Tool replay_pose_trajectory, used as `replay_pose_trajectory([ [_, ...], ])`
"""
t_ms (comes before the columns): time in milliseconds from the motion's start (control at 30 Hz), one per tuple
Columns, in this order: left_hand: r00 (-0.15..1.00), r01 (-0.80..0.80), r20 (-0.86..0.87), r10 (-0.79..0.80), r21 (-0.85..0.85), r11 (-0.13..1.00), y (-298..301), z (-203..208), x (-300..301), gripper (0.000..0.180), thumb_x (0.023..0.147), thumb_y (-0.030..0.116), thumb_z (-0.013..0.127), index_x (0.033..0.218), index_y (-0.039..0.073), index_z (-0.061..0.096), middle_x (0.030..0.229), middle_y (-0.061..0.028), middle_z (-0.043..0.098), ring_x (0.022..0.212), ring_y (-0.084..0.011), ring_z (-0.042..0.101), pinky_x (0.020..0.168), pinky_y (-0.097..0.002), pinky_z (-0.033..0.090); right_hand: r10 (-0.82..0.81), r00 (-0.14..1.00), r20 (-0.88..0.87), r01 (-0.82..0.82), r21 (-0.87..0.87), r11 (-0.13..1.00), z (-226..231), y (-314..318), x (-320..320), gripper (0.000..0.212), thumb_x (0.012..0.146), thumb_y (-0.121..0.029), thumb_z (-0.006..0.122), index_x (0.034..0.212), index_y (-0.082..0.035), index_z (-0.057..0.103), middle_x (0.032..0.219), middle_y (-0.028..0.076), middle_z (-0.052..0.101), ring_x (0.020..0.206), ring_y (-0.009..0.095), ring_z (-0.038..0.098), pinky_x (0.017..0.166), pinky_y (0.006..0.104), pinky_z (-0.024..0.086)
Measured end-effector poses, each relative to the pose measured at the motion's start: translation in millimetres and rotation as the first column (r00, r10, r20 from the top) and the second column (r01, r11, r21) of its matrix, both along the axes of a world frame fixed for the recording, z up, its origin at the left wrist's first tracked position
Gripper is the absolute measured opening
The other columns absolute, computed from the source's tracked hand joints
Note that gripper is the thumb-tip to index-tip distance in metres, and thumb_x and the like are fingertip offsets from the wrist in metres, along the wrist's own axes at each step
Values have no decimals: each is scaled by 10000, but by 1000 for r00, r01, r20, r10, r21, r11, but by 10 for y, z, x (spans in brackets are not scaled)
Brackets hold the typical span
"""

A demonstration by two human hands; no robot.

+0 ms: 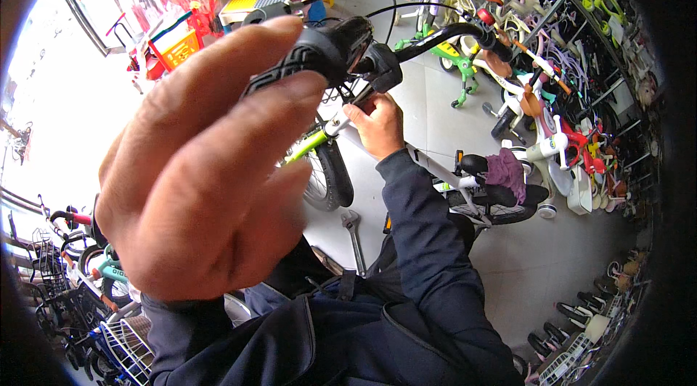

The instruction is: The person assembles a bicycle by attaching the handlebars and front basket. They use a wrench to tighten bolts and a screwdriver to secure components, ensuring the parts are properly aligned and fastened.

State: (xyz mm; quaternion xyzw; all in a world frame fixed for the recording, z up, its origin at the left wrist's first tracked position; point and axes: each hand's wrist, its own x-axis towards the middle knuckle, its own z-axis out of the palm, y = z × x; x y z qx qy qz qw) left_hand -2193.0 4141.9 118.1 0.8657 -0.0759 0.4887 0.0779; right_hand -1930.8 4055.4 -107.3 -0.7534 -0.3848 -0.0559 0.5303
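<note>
A small white bicycle (pixel 434 166) with a lime-green fork (pixel 311 143) stands in front of me, its black handlebar (pixel 435 39) turned across the view. My left hand (pixel 203 168) is raised close to the camera, fingers half bent and apart, with nothing visible in them. It overlaps a black patterned handlebar part (pixel 294 66); whether it touches that cannot be told. Below the stem my right hand (pixel 379 127) is closed on the front of the frame, its thumb along the tube. An adjustable wrench (pixel 353 241) lies on the floor beneath, beside the front tyre (pixel 335 175).
A purple cloth (pixel 506 177) drapes the bicycle's rear part. Children's bikes and ride-on toys crowd the racks (pixel 552 15) on the right. More bikes with a white wire basket (pixel 129 339) stand lower left. An orange toy cart (pixel 178 45) is at the far left.
</note>
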Motion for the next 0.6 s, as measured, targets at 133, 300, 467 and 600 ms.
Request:
replay_pose_trajectory([
  [133,887,434,358,-290,-435,789,361,-538,117,765,927,602,557,1355,-29,500,1347,-360,491,1088,-394,662,855,-443,583,197,980,-18,-197,-124,972,100,-104,162,206,828,-106,748,987,-9,658,843,95,703,773,190,671,731,329,532],
  [300,906,85,318,278,-783,617,1212,-1942,616,408,1020,321,521,1245,-16,575,1280,-154,594,1126,-256,617,972,-386,484,243,931,-272,-271,-69,960,37,-169,206,280,837,-101,769,1079,-18,655,950,60,699,861,130,654,809,294,532],
  [467,996,-89,-89,12,-996,-2,1504,-3128,1500,508,926,511,604,1164,64,575,1009,-89,640,940,-232,620,825,-368,492,176,958,-227,-196,-71,978,-109,-161,94,459,825,-112,803,1198,-29,547,931,48,647,811,120,636,742,267,541],
  [600,928,55,276,-250,-765,-641,1497,-3256,1844,603,910,669,523,1007,75,557,918,-76,636,809,-227,627,726,-355,518,151,969,-196,-175,-109,979,-93,-167,89,327,810,-206,825,1008,-17,647,935,28,635,825,121,620,752,283,514],
])
